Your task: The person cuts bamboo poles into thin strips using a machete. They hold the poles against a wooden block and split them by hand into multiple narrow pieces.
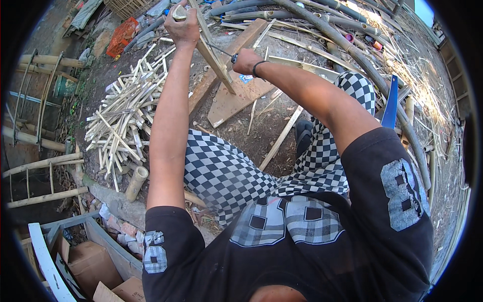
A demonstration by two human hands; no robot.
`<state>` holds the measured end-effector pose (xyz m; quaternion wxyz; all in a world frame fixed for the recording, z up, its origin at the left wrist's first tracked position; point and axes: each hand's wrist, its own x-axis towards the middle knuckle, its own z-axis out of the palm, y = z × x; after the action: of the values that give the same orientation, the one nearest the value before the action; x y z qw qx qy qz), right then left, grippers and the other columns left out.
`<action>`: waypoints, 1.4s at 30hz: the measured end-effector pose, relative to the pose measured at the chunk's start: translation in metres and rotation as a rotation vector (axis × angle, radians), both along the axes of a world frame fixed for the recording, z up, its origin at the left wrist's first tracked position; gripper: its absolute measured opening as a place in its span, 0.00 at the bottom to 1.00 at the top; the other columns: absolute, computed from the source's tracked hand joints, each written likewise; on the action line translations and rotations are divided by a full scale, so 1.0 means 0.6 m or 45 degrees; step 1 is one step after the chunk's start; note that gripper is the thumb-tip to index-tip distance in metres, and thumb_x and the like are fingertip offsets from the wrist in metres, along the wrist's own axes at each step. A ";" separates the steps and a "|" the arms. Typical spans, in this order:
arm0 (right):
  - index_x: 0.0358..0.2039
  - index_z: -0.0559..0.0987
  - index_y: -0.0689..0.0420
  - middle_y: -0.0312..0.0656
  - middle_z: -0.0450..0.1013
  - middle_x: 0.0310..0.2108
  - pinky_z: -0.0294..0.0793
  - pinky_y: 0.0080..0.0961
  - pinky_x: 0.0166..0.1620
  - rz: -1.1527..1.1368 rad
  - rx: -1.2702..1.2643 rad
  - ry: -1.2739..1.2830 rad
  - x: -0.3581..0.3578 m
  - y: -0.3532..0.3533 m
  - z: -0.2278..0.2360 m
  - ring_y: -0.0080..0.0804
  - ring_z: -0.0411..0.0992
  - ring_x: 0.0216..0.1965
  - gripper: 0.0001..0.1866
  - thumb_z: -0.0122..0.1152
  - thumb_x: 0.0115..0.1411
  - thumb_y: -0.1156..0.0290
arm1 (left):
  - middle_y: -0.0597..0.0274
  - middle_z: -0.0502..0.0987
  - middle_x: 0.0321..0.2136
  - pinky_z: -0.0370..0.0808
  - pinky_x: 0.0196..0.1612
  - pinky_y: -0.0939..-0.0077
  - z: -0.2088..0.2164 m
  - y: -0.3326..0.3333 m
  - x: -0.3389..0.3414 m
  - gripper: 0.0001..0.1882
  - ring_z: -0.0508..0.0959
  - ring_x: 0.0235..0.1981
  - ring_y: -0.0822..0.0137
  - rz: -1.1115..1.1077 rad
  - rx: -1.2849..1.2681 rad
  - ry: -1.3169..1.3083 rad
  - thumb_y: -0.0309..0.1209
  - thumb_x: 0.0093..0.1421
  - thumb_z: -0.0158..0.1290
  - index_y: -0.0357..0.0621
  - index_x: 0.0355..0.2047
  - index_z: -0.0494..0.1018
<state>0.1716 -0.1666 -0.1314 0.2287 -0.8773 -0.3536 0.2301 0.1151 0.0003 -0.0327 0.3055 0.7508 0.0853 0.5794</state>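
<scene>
My left hand (182,27) is raised at the far end of my reach, its fingers wrapped round the upper part of a long split bamboo piece (215,61). The piece stands tilted, its lower end on a flat wooden board (236,103). My right hand (247,63) is closed round the dark handle of a knife. The thin dark knife blade (220,49) points up and left toward the bamboo; whether it has cut in cannot be made out. A thick wooden beam (201,93) lies beside the board.
Left of my legs lies a heap of pale bamboo sticks (128,110), with a short bamboo tube (136,183) nearby. Bamboo poles (347,48) curve across the far and right ground. A blue saw blade (390,103) stands at right; an orange crate (122,38) sits far left.
</scene>
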 end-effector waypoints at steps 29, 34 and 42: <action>0.47 0.79 0.65 0.62 0.78 0.38 0.75 0.43 0.53 0.129 0.550 -0.022 -0.045 -0.031 0.001 0.57 0.78 0.44 0.23 0.65 0.55 0.63 | 0.64 0.78 0.33 0.73 0.41 0.78 -0.010 -0.021 -0.031 0.17 0.77 0.34 0.73 -0.220 -0.043 -0.115 0.29 0.55 0.56 0.33 0.44 0.77; 0.44 0.80 0.67 0.62 0.79 0.34 0.77 0.45 0.49 0.108 0.365 0.256 -0.046 -0.028 0.048 0.56 0.79 0.41 0.22 0.66 0.56 0.61 | 0.61 0.78 0.30 0.74 0.38 0.72 -0.015 -0.010 -0.033 0.15 0.76 0.31 0.71 -0.254 -0.164 -0.116 0.30 0.52 0.58 0.32 0.38 0.76; 0.43 0.75 0.65 0.63 0.77 0.39 0.75 0.50 0.51 0.202 0.471 -0.139 -0.042 0.015 -0.037 0.61 0.76 0.44 0.16 0.58 0.58 0.68 | 0.64 0.79 0.31 0.72 0.40 0.76 -0.013 0.003 -0.025 0.14 0.76 0.33 0.73 -0.225 -0.075 -0.200 0.28 0.56 0.55 0.33 0.41 0.79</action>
<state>0.1464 -0.1576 -0.1535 0.3474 -0.8010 -0.4697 0.1306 0.0999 0.0023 -0.0403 0.3829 0.6984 0.0117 0.6045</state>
